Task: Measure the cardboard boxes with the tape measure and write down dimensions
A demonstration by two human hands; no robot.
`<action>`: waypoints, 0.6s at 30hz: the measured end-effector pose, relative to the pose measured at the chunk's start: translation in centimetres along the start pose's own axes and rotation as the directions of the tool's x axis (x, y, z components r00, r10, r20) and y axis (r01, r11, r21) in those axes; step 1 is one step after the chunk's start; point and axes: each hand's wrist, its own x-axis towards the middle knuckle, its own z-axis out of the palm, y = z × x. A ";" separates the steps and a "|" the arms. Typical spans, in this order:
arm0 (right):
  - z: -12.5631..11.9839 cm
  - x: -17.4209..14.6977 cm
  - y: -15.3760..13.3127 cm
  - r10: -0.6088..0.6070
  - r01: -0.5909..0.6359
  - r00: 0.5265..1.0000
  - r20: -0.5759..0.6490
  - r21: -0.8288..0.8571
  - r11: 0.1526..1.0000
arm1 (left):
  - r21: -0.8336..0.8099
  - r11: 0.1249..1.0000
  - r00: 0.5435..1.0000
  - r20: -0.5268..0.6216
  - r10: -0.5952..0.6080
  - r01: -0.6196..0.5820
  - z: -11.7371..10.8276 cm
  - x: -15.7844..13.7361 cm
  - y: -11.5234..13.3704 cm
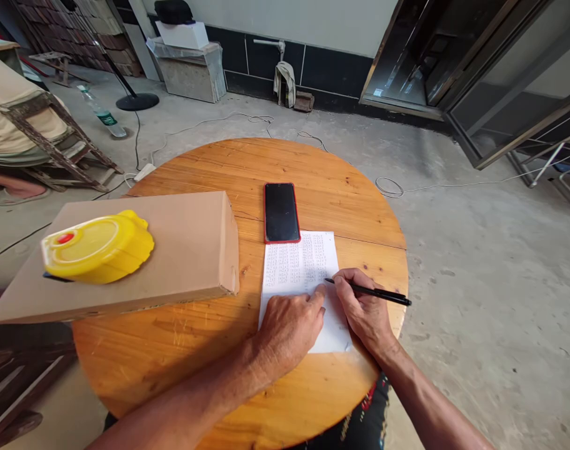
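Observation:
A sheet of paper (pixel 294 265) covered in rows of handwritten characters lies on the round wooden table (pixel 210 375). My right hand (pixel 367 312) is closed around a black pen (pixel 383 294), its tip touching or just above the sheet near the end of the lowest rows. On the lower part of the paper rests my left hand (pixel 292 322), holding nothing, with its index finger stretched toward the pen tip and the other fingers partly curled. A phone (pixel 282 212) in a red case lies over the paper's top edge, screen dark.
A cardboard box (pixel 186 244) takes up the table's left side, carrying a yellow plastic case (pixel 102 247) with a red button. On the floor are a water bottle (pixel 102 112), a black stand base (pixel 137 101) and loose cables (pixel 389 187). Someone sits by a wooden stool (pixel 64 140).

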 end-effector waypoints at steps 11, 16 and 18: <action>0.1 0.0 0.2 0.008 -0.008 1.000 0.003 0.005 1.000 | -0.029 1.000 1.000 0.020 0.009 -0.009 0.0 0.0 -0.1; 0.0 -0.1 0.1 0.019 -0.018 1.000 0.014 -0.027 0.999 | -0.020 1.000 1.000 0.007 0.009 -0.009 0.0 0.0 -0.1; 0.0 0.0 0.0 0.017 -0.017 1.000 0.022 -0.024 1.000 | -0.023 1.000 1.000 0.011 0.013 -0.013 0.0 0.0 0.0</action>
